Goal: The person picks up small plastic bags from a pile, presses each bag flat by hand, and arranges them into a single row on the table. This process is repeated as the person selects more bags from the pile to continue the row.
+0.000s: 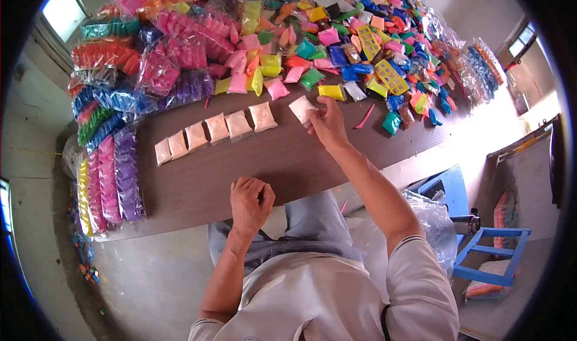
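A small pale peach packet [301, 108] is pinched between the thumb and fingers of my right hand [329, 124], just over the table. To its left, a slightly slanting row of several like peach packets [217, 128] lies on the brown table [204, 181]; the rightmost packet [262, 116] is closest to the held one. My left hand [252, 199] rests by the table's near edge, fingers curled into a loose fist, and no object shows in it. Just beyond my right hand lies a yellow packet [332, 92].
A large heap of mixed coloured packets [336, 46] covers the table's far side. Bagged rows of sorted packets [114, 172] stack along the left. A thin pink stick [364, 117] lies right of my right hand. A blue frame [491, 257] stands at lower right.
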{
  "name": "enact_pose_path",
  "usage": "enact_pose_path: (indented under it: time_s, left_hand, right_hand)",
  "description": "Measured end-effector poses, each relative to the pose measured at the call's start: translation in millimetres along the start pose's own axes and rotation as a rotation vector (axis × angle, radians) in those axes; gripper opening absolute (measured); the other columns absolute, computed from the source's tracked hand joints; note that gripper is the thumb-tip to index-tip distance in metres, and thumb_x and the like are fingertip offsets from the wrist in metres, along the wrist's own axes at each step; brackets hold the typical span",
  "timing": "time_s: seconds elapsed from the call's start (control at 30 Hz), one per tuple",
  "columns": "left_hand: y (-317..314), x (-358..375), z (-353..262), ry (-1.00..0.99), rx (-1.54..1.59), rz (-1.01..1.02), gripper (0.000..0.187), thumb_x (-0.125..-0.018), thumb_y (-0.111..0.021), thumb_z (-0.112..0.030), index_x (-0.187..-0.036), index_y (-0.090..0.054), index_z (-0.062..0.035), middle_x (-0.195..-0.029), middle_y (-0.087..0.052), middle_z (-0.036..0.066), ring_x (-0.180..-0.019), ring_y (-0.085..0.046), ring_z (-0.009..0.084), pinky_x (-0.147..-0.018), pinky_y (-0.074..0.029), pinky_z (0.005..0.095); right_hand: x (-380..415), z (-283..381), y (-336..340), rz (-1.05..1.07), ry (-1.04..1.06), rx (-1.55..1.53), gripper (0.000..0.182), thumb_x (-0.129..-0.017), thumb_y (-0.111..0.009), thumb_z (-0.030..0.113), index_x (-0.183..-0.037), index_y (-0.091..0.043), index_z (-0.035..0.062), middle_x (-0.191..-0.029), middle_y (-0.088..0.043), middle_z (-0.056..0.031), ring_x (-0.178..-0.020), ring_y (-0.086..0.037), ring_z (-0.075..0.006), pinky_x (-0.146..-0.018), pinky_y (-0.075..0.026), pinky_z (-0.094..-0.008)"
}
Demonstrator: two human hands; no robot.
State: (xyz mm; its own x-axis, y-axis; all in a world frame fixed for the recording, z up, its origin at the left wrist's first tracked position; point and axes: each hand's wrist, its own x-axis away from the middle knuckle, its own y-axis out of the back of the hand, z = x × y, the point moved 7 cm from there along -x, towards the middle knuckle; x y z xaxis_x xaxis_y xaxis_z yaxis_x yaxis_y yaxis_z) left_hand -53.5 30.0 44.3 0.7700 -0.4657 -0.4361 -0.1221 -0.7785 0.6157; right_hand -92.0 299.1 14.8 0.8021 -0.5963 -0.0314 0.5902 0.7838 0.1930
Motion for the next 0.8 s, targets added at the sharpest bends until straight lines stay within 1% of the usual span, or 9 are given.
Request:
enact_pose_path:
  time_s: [0.03,0.07,0.13,0.17,0.23,0.43,0.57,0.67,0.8]
  left_hand:
    - [-1.8,0.7,1.3,0.009,-0.009,0.026,0.013,-0.079,-0.065,-0.007,-0.069,-0.058,-0.0020,-0.071,-0.062,0.011,-0.080,-0.058,0.0301,-0.074,-0.041,0.0406]
    - [-1.9,0.1,1.7,0.013,-0.004,0.026,0.013,-0.079,-0.065,-0.007,-0.069,-0.058,-0.0020,-0.071,-0.062,0.011,-0.080,-0.058,0.0301,-0.074,-0.041,0.0406]
    - [-2.5,0.1,2.7,0.014,-0.011,0.038,0.013,-0.079,-0.065,-0.007,-0.069,-0.058,-0.0019,-0.070,-0.062,0.011,-0.079,-0.058,0.0303,-0.074,-0.041,0.0406]
    - [-3.6,0.8,4.0,0.021,-0.008,0.040,0.013,-0.079,-0.065,-0.007,-0.069,-0.058,-0.0019,-0.070,-0.062,0.011,-0.079,-0.058,0.0303,-0.074,-0.041,0.0406]
    - [-4.1,0.9,4.5,0.015,-0.023,0.020,0.012,-0.078,-0.065,-0.007,-0.069,-0.059,-0.0024,-0.070,-0.061,0.011,-0.079,-0.058,0.0306,-0.075,-0.040,0.0407]
    - [-2.0,-1.5,3.2,0.029,-0.001,0.041,0.010,-0.078,-0.064,-0.006,-0.070,-0.059,-0.0035,-0.070,-0.061,0.010,-0.079,-0.057,0.0310,-0.073,-0.040,0.0413]
    - [-3.2,-2.7,0.9,0.007,-0.023,0.020,0.011,-0.078,-0.065,-0.005,-0.069,-0.058,-0.0038,-0.069,-0.061,0.010,-0.078,-0.057,0.0309,-0.072,-0.040,0.0417]
    - [-3.5,-4.0,-0.3,0.013,-0.036,0.022,0.012,-0.077,-0.065,-0.004,-0.069,-0.057,-0.0039,-0.069,-0.061,0.010,-0.077,-0.057,0.0306,-0.071,-0.039,0.0418]
    - [-1.7,-2.2,-1.2,-0.005,-0.030,0.015,0.012,-0.077,-0.065,-0.004,-0.068,-0.057,-0.0039,-0.069,-0.061,0.010,-0.075,-0.056,0.0304,-0.070,-0.039,0.0416]
  right_hand:
    - [4.7,0.6,3.4,-0.003,-0.151,0.074,0.024,-0.089,-0.066,0.013,-0.110,-0.062,0.0029,-0.091,-0.066,-0.0141,-0.076,-0.066,-0.0240,-0.070,-0.054,-0.0364]
    - [5.6,1.0,6.5,-0.003,-0.153,0.079,0.024,-0.089,-0.066,0.013,-0.110,-0.062,0.0029,-0.091,-0.066,-0.0141,-0.076,-0.066,-0.0240,-0.070,-0.054,-0.0364]
    - [9.4,32.9,9.3,-0.058,0.316,0.721,0.031,-0.084,-0.068,0.011,-0.114,-0.063,0.0045,-0.094,-0.065,-0.0144,-0.087,-0.065,-0.0305,-0.078,-0.054,-0.0394]
    - [9.6,33.7,10.8,-0.052,0.312,0.726,0.031,-0.084,-0.068,0.011,-0.114,-0.063,0.0045,-0.094,-0.065,-0.0144,-0.087,-0.065,-0.0305,-0.078,-0.054,-0.0394]
    - [18.5,58.7,4.0,-0.050,0.618,0.769,0.032,-0.081,-0.068,0.010,-0.113,-0.064,0.0071,-0.098,-0.063,-0.0143,-0.097,-0.061,-0.0344,-0.084,-0.052,-0.0425]
    - [9.9,30.2,-16.8,0.196,0.701,0.842,0.025,-0.082,-0.063,0.003,-0.107,-0.066,0.0082,-0.096,-0.060,-0.0132,-0.095,-0.060,-0.0335,-0.085,-0.051,-0.0431]
    - [6.0,29.6,-24.6,0.213,0.727,0.802,0.023,-0.081,-0.062,0.002,-0.103,-0.066,0.0074,-0.094,-0.058,-0.0131,-0.096,-0.060,-0.0328,-0.085,-0.051,-0.0422]
    - [-0.8,27.7,-31.6,0.279,0.736,0.854,0.026,-0.082,-0.063,0.002,-0.108,-0.067,0.0079,-0.096,-0.059,-0.0131,-0.096,-0.060,-0.0320,-0.085,-0.051,-0.0418]
    - [-0.2,32.5,-28.0,0.297,0.790,0.707,0.031,-0.084,-0.065,0.004,-0.115,-0.067,0.0052,-0.103,-0.060,-0.0140,-0.096,-0.061,-0.0312,-0.083,-0.051,-0.0390]
